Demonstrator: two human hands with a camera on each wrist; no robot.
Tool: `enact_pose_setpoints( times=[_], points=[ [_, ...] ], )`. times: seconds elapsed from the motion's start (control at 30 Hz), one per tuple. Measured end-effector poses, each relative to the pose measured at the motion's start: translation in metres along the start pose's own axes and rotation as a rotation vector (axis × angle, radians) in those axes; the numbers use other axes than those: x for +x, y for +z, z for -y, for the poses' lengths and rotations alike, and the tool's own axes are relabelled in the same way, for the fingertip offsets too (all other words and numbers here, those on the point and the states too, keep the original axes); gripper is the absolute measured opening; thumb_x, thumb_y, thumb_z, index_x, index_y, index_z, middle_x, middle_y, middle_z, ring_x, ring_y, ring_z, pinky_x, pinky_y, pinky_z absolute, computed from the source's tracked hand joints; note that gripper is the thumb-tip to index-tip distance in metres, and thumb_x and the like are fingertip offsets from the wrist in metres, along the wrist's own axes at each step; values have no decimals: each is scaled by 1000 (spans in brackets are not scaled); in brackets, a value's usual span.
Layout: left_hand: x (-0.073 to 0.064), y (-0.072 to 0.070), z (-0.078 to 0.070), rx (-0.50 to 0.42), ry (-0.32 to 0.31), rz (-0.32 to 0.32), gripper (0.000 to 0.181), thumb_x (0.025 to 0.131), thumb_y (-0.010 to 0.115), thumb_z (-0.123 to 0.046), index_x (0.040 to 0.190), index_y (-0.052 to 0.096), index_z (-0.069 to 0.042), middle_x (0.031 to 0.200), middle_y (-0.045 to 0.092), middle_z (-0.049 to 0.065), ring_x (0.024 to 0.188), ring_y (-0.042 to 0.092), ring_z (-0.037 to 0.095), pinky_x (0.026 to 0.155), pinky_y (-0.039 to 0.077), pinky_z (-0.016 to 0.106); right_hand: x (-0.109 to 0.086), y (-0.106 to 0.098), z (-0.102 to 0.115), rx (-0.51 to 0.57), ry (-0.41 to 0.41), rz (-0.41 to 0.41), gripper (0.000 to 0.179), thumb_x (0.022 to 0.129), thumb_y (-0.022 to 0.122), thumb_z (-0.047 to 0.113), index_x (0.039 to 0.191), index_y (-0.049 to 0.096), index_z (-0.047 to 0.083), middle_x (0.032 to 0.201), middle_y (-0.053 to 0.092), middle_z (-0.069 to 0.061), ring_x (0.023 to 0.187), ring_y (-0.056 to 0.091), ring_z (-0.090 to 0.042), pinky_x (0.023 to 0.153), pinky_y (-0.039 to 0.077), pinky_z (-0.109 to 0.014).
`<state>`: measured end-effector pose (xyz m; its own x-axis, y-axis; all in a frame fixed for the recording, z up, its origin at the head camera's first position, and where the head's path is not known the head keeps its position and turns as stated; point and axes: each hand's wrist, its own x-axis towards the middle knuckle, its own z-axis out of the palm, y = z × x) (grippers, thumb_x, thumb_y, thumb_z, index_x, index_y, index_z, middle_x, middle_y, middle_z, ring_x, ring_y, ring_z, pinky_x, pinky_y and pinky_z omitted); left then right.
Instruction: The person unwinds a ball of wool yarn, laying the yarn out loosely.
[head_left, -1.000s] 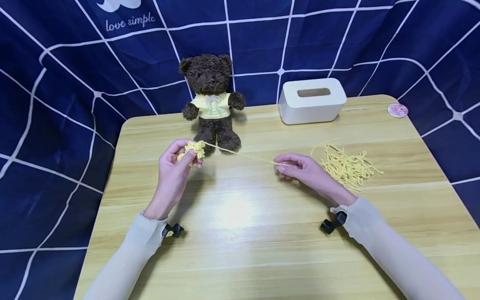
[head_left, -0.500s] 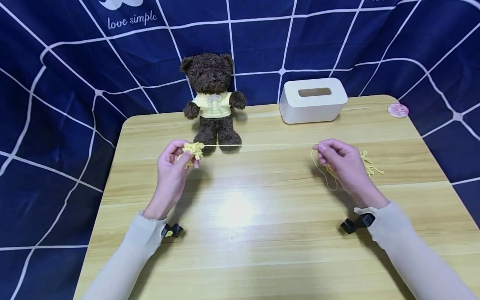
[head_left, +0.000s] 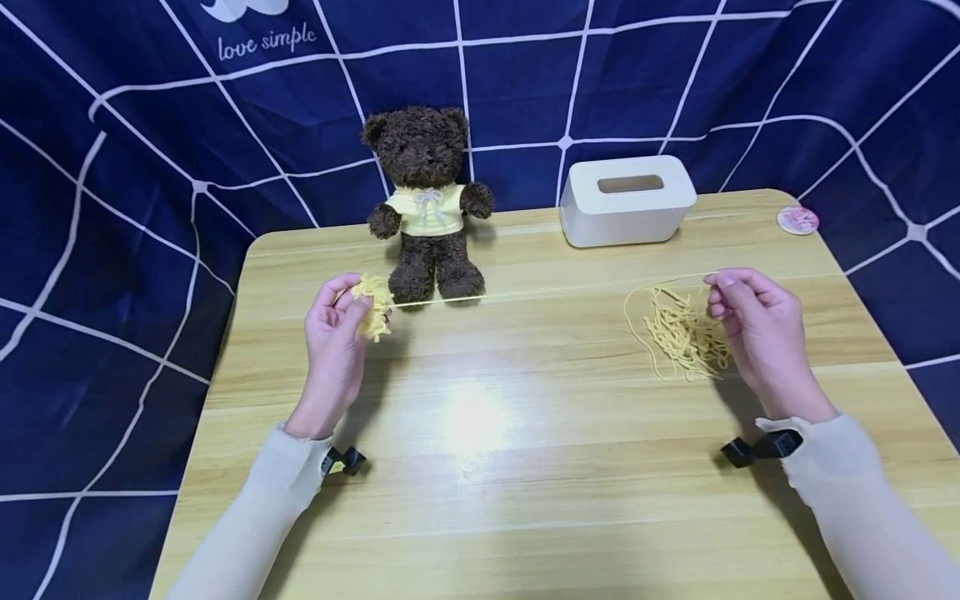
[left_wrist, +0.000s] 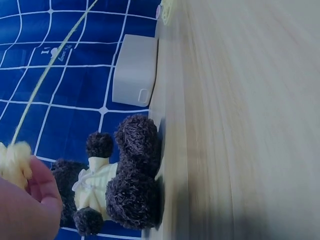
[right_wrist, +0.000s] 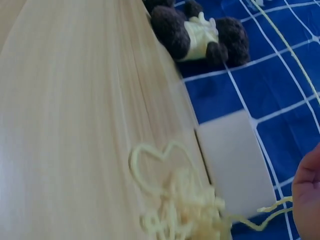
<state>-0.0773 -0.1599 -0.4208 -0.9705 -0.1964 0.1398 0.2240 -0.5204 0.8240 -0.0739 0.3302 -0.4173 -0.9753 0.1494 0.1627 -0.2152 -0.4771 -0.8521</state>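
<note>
My left hand (head_left: 333,342) holds a small bundle of wound yellow yarn (head_left: 374,304) between thumb and fingers, in front of the teddy bear. From that bundle a single strand (head_left: 465,298) runs across above the table to my right hand (head_left: 761,333), whose thumb and fingertips pinch it. Under and beside the right hand lies a loose heap of the same yarn (head_left: 678,333), with one loop trailing on its left side. In the left wrist view the strand (left_wrist: 42,77) rises taut from the bundle (left_wrist: 16,162). A tail of yarn (right_wrist: 257,225) hangs below my right hand in its wrist view.
A brown teddy bear (head_left: 425,192) in a yellow top stands at the back of the wooden table (head_left: 465,517). Right of it is a white tissue box (head_left: 628,204), and a round pink disc (head_left: 798,220) lies near the back right corner. Blue gridded cloth (head_left: 517,92) hangs behind.
My right hand has moved far to the right, lengthening the strand between the hands. My left hand has shifted slightly left and turned the bundle; the yarn heap shows again.
</note>
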Motion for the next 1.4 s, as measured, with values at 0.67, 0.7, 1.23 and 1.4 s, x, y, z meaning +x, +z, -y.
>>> enact_pose_setpoints(
  times=[0.67,0.7,1.23,1.4],
  points=[
    [-1,-2,0,-45,27,57,30,100,59,15,125,69,3,90,66,8,76,64,16,63,60,23,6,-50,25,189,-95,-209,15,105,54,-19,101,67,-25,84,72,-24,63,68,-23,54,61,-25],
    [-1,-2,-1,-41,27,53,29,100,59,15,124,69,3,90,65,7,77,64,15,65,60,23,7,-51,27,203,-110,-227,15,105,54,-19,100,66,-25,83,72,-24,62,67,-23,53,61,-26],
    [0,-2,1,-52,41,70,22,105,63,10,124,73,3,96,65,6,81,59,11,67,58,15,18,-74,43,346,-170,-474,9,103,57,-20,97,62,-25,71,66,-25,51,60,-25,40,52,-29],
    [1,-3,0,-49,55,7,21,107,58,11,123,72,6,95,61,7,76,60,13,59,61,21,20,-82,47,357,-171,-536,9,102,58,-19,95,61,-23,70,65,-24,49,58,-25,37,49,-29]
  ],
)
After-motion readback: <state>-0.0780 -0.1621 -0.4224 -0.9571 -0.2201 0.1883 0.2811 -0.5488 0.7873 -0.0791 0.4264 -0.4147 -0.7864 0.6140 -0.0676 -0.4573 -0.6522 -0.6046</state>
